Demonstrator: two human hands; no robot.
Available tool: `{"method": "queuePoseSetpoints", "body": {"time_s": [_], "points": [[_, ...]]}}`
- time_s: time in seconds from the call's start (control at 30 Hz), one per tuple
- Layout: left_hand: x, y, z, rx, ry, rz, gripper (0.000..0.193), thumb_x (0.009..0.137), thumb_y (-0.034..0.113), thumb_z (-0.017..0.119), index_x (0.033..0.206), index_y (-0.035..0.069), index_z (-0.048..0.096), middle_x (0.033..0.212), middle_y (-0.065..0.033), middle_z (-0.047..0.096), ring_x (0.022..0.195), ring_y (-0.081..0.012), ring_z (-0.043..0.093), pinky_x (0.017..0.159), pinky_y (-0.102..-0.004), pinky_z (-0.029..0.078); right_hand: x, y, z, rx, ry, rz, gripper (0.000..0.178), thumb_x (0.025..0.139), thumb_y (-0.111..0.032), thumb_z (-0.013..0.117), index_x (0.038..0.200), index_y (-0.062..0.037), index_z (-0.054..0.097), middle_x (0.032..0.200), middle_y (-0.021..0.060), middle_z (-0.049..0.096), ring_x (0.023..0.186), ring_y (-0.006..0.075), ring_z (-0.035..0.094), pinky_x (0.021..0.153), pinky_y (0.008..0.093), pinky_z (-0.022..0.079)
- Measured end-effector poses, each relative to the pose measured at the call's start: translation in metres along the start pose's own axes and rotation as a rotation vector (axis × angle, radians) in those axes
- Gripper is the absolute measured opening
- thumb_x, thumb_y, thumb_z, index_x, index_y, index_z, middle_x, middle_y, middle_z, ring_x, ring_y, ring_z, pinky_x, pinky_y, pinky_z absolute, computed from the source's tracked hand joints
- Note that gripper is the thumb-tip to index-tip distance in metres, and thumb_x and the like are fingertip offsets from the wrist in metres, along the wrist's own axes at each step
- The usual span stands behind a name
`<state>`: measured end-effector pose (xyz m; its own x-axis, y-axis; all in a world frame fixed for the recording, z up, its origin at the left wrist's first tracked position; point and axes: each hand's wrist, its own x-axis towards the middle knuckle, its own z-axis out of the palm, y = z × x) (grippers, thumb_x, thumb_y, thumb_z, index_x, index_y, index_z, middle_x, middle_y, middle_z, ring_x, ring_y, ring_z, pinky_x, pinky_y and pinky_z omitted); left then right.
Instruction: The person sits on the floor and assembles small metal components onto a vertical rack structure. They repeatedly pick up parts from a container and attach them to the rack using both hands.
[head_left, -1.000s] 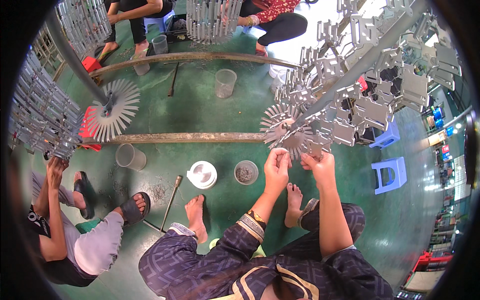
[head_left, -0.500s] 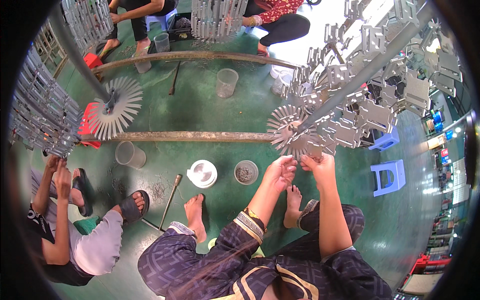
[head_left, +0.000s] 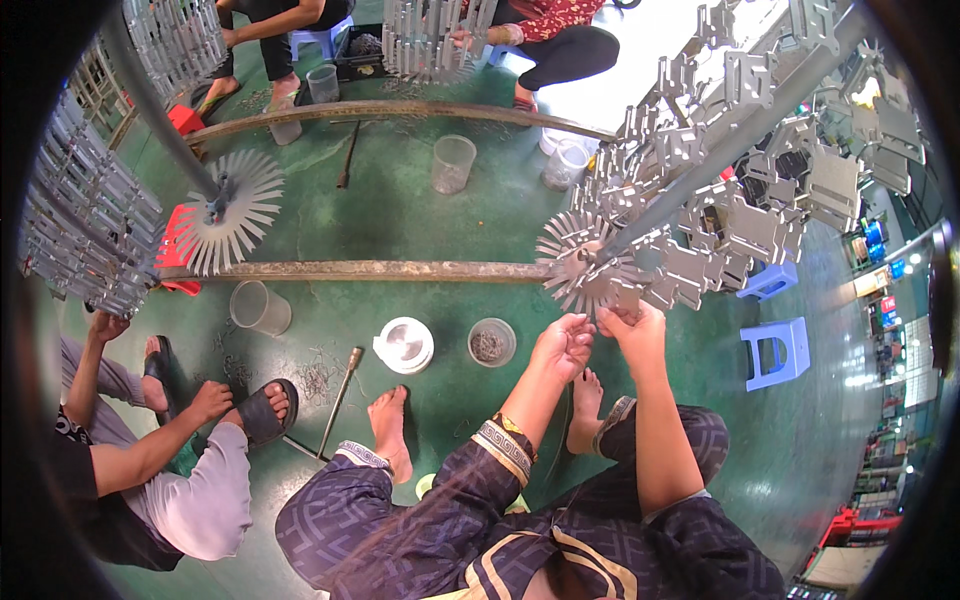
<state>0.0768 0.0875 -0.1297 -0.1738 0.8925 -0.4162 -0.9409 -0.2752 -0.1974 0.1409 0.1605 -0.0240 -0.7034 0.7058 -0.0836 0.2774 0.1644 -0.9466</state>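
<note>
A rack of grey metal plates hangs around a slanted grey pole. At the pole's lower end is a slotted metal disc with finger-like teeth around its rim. Just below this disc, my left hand has its fingers curled inward, thumb near the fingertips. Close beside it on the right, my right hand is pinched at the lower rim, touching or nearly touching the lowest plates. What either hand holds is too small to make out.
A wooden beam runs across beyond my feet. On the green floor stand a cup of small metal parts, a white lidded tub, clear cups and a socket wrench. A blue stool is at right. Co-workers sit left and beyond.
The hanging plates have swung or turned slightly, while my hands stay almost in place. At left, a co-worker has lowered one hand from the rack to the knee.
</note>
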Motion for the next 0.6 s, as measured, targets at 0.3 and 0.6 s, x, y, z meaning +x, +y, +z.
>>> {"method": "queuePoseSetpoints", "body": {"time_s": [0.3, 0.6], "points": [[-0.017, 0.013, -0.006, 0.316, -0.072, 0.008, 0.016, 0.082, 0.016, 0.059, 0.080, 0.001, 0.055, 0.067, -0.0062, 0.056, 0.049, -0.0081, 0.048, 0.034, -0.0155, 0.033, 0.004, 0.010, 0.003, 0.017, 0.045, -0.038, 0.011, 0.072, 0.003, 0.065, 0.081, 0.0069, 0.061, 0.070, 0.0081, 0.063, 0.063, 0.0119, 0.061, 0.058, 0.0235, 0.051], [-0.044, 0.098, -0.108, 1.618, 0.747, 0.007, 0.021, 0.071, 0.013, 0.071, 0.064, -0.005, 0.062, 0.058, -0.0106, 0.061, 0.046, -0.0154, 0.059, 0.046, -0.0277, 0.050, 0.017, 0.018, -0.005, -0.039, 0.042, -0.078, 0.009, 0.070, 0.003, 0.064, 0.078, 0.0054, 0.062, 0.070, 0.0071, 0.063, 0.061, 0.0111, 0.060, 0.058, 0.0233, 0.050]]}}
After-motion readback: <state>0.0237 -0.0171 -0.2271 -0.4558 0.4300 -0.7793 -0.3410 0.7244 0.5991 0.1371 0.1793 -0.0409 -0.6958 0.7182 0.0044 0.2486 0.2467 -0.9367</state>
